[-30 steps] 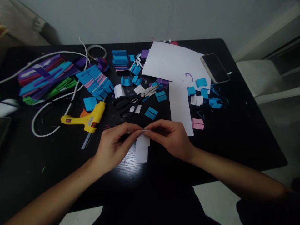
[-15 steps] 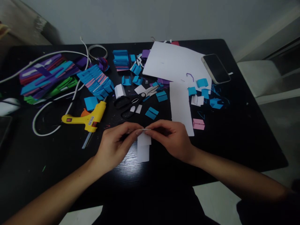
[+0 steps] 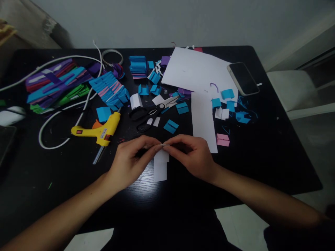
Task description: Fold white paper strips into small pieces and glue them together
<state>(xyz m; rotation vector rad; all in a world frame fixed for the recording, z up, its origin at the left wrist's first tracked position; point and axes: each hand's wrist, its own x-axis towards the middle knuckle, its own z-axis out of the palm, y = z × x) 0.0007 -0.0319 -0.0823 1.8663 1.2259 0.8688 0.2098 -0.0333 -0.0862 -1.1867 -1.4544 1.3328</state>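
Observation:
My left hand [image 3: 133, 158] and my right hand [image 3: 192, 156] meet near the table's front, each pinching one end of a small piece of white paper [image 3: 164, 145]. It is seen edge-on, and the fingers cover most of it. Below it, on the black table, lie small white paper rectangles [image 3: 160, 171] that partly overlap. Just beyond the hands is a folded blue paper piece [image 3: 171, 126]. Black-handled scissors [image 3: 153, 112] rest farther back, blades pointing right. A long white paper strip [image 3: 204, 122] lies past my right hand.
A yellow glue gun [image 3: 108, 129] lies left, beside a looping white cable [image 3: 40, 134]. Bundled coloured strips [image 3: 56, 83] and folded blue-and-pink papers [image 3: 111, 91] sit behind. At the back right are a large white sheet [image 3: 196, 69] and a phone [image 3: 243, 78]. A pink folded piece [image 3: 223, 139] lies right.
Both hands keep nearly the same pinch on the white paper. The view has shifted slightly, so the things on the table appear a little farther right.

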